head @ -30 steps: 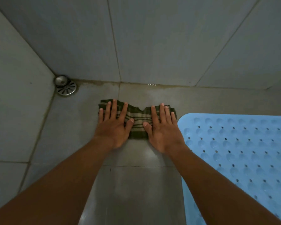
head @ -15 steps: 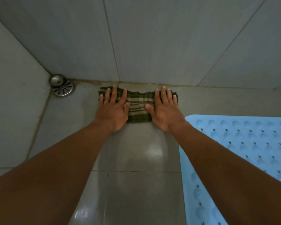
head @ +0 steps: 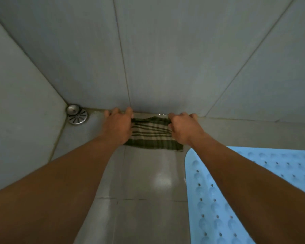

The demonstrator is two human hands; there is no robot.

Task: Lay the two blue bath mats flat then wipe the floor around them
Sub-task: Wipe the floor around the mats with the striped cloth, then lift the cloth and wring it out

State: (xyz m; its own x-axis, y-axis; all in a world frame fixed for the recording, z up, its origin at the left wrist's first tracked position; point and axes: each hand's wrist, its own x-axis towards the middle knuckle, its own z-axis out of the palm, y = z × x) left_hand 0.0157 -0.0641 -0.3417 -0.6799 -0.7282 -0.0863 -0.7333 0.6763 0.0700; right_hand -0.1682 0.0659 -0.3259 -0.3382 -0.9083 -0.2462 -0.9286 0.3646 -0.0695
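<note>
Tiled floor [head: 144, 182] at wall base; I judge wiping step underway. Striped cloth [head: 151, 136] lies against wall joint, just beside flat blue mat [head: 253, 199]. Right hand [head: 183, 128] bunches cloth end in curled fingers; left hand [head: 117, 127] atop other end, grip unclear. Next: pull cloth back along mat edge.

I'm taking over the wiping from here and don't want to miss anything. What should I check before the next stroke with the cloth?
1. Both hands on the green plaid cloth: ok; the left hand covers its left end, the right hand pinches its right end.
2. Cloth lying flat: not ok; its far edge is bunched against the grey tiled wall.
3. Room to push forward: not ok; the fingers reach the wall's base.
4. Cloth clear of the round metal floor drain: ok.
5. Flatness of the light blue perforated bath mat: ok where visible.
6. Where the second mat lies: cannot tell; out of view.
</note>
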